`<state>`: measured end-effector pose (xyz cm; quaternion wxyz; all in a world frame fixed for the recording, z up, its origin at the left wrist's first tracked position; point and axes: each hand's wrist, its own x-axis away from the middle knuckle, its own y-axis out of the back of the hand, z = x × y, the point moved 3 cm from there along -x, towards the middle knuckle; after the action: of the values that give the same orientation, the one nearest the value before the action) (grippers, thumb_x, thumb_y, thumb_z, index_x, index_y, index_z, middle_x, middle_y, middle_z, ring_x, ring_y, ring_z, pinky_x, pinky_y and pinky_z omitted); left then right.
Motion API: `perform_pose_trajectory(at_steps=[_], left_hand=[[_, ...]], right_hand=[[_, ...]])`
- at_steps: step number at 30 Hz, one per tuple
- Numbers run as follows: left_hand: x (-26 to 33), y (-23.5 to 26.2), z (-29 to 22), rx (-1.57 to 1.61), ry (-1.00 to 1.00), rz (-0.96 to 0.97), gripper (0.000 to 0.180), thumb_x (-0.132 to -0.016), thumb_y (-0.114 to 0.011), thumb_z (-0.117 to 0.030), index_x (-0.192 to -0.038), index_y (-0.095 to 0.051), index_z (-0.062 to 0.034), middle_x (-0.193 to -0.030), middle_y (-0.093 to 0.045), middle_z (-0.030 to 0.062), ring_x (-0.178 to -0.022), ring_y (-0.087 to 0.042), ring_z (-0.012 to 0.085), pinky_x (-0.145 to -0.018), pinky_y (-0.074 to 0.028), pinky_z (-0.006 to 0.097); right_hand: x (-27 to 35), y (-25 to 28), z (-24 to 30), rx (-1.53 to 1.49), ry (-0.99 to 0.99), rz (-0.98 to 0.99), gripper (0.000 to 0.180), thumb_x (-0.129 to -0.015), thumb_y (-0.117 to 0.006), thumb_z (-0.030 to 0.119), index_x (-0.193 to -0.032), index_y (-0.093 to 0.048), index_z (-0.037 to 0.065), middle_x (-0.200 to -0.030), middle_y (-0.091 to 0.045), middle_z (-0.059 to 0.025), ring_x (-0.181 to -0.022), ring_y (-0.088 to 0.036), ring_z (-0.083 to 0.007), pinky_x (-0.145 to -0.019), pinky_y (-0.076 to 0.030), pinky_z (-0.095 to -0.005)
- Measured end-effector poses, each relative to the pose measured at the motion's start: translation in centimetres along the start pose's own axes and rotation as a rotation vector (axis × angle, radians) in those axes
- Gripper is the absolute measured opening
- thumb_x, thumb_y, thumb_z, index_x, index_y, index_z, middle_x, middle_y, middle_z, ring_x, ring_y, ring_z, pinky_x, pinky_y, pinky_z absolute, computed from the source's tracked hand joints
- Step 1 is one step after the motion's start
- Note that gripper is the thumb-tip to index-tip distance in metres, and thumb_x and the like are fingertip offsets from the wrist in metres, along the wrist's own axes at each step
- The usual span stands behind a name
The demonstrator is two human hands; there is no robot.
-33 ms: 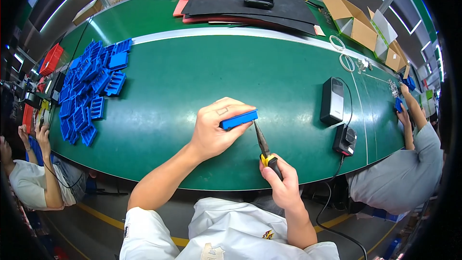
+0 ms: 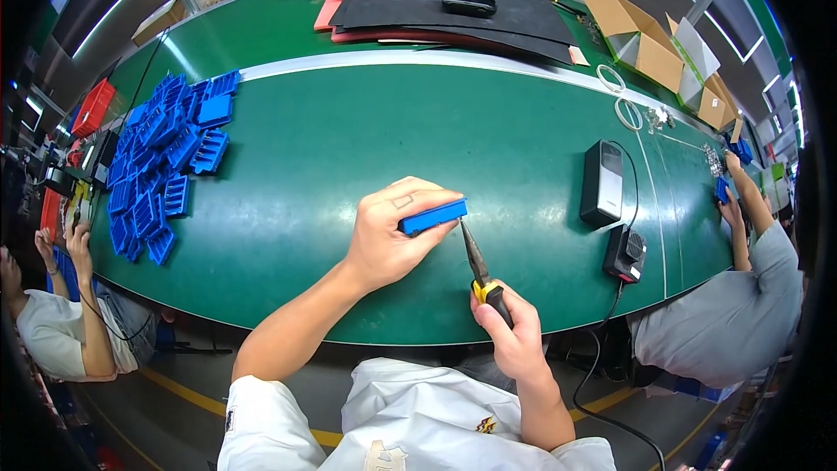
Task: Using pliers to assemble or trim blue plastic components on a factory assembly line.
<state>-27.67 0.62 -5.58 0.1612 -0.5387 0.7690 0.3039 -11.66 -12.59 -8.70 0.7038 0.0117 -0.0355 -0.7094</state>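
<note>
Gripping the blue part point(image 2: 433, 217), the left hand point(image 2: 384, 231) is clamping it between fingers and thumb above the middle of the bench point(image 2: 305, 148), in front of the wearer. The fingers are lying along the far side and the thumb is bracing the near side; this opposed hold is presumably keeping the part steady while leaving its right end accessible.

The right hand point(image 2: 514, 323) is gripping the pliers point(image 2: 476, 263), its fingers wrapping the yellow and black handles. The pliers are pointing away from the wearer, and their tips are meeting or nearly meeting the lower right corner of the part. Whether the tips are touching or pinching anything there cannot be told. Holding the handles low is probably keeping the hand out of the line of sight to the tips.

Similar blue pieces are lying in a pile point(image 2: 157, 131) at the left of the bench, well apart from both hands; this placement is seemingly leaving the middle free for handling. A power bank point(image 2: 602, 183) is standing to the right, with a small black device point(image 2: 626, 253) sitting just beside it, nearer the wearer.
</note>
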Motion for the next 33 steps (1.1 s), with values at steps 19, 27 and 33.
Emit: perform_pose_trajectory(at_steps=[19, 27, 33], left_hand=[[0.2, -0.3, 0.6, -0.043, -0.016, 0.028, 0.037, -0.068, -0.075, 0.004, -0.104, -0.070, -0.0057, -0.094, -0.062, 0.0081, -0.080, -0.063, 0.0192, -0.069, -0.052, 0.029], [0.4, -0.7, 0.7, -0.048, -0.022, 0.049, 0.040, -0.069, -0.071, 0.008, -0.105, -0.069, -0.0063, -0.095, -0.061, 0.0089, -0.079, -0.065, 0.0194, -0.068, -0.053, 0.029], [0.5, -0.8, 0.7, -0.061, -0.023, 0.054, 0.039, -0.069, -0.071, 0.007, -0.105, -0.069, -0.0063, -0.094, -0.061, 0.0089, -0.078, -0.065, 0.0196, -0.067, -0.053, 0.029]], right_hand=[[0.3, -0.6, 0.4, 0.033, 0.037, 0.007, 0.012, -0.087, -0.058, 0.002, -0.096, -0.061, -0.007, -0.094, -0.063, -0.0115, -0.076, -0.057, -0.0150, -0.069, -0.045, -0.0259], [0.4, -0.8, 0.5, 0.045, 0.048, 0.000, 0.012, -0.087, -0.059, 0.002, -0.095, -0.061, -0.007, -0.094, -0.063, -0.0115, -0.077, -0.058, -0.0157, -0.070, -0.045, -0.0261], [0.5, -0.7, 0.3, 0.051, 0.057, -0.013, 0.009, -0.086, -0.059, 0.002, -0.091, -0.060, -0.006, -0.086, -0.059, -0.0101, -0.071, -0.053, -0.0154, -0.064, -0.042, -0.0265]])
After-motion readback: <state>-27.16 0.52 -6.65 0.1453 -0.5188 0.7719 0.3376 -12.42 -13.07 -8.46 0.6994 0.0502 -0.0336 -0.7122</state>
